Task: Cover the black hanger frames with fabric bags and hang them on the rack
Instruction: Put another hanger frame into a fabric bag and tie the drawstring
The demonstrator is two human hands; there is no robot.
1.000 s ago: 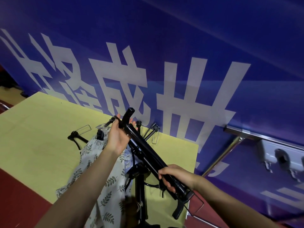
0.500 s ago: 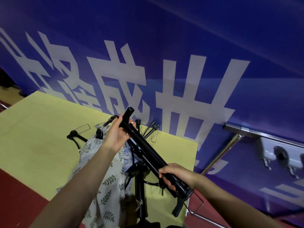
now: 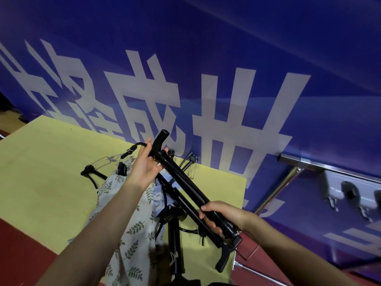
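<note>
A folded black metal hanger frame [image 3: 185, 188] is held slantwise in the air above the pale yellow desk [image 3: 51, 182], its upper end toward the blue banner with large white characters [image 3: 226, 79] and its lower end near the desk's right edge. The left hand [image 3: 144, 168] is closed around the frame's upper part, just below the angled black tip, palm turned up. The right hand [image 3: 218, 215] is clamped on the frame's lower part, fingers wrapped over the bars. Below the left forearm, a white fabric bag printed with green leaves [image 3: 132, 223] lies on the desk, with other black hanger frames [image 3: 92, 174] beside and partly under it. To the right, a silver metal rack rail [image 3: 299, 162] runs along the banner.
</note>
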